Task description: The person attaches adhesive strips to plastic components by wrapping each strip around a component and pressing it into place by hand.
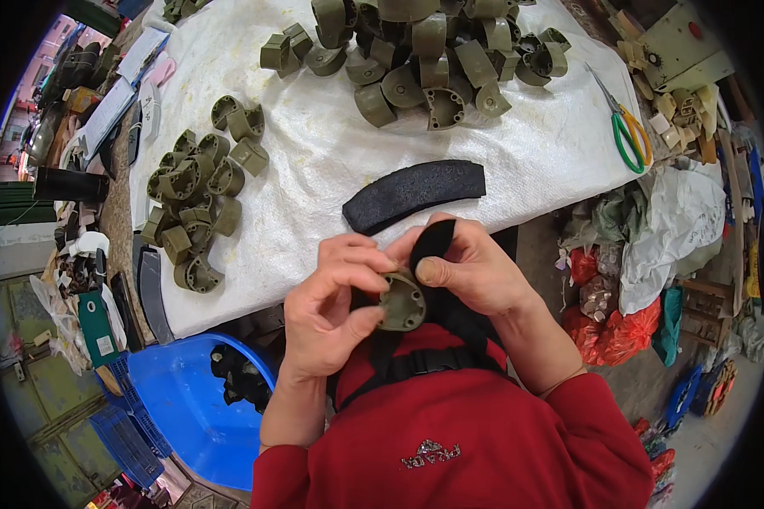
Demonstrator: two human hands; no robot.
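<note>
My left hand [335, 301] is closed on an olive-green rounded part [401, 304] with holes along its rim, held just off the table's near edge. In my right hand [480, 271] a black flat piece with a rounded end [434, 244] is pinched under the thumb, close beside the green part. Whether the two pieces touch is hidden by my fingers. Just beyond my hands a dark curved block [416, 193] lies on the white woven sheet [306, 161].
Many similar green parts lie in a large heap [433, 64] at the back and a smaller heap [197, 182] at left. Scissors [626, 131] with green and orange handles rest at the right edge. A blue basin [199, 407] holding black pieces [239, 377] stands lower left; red bags [615, 335] lie right.
</note>
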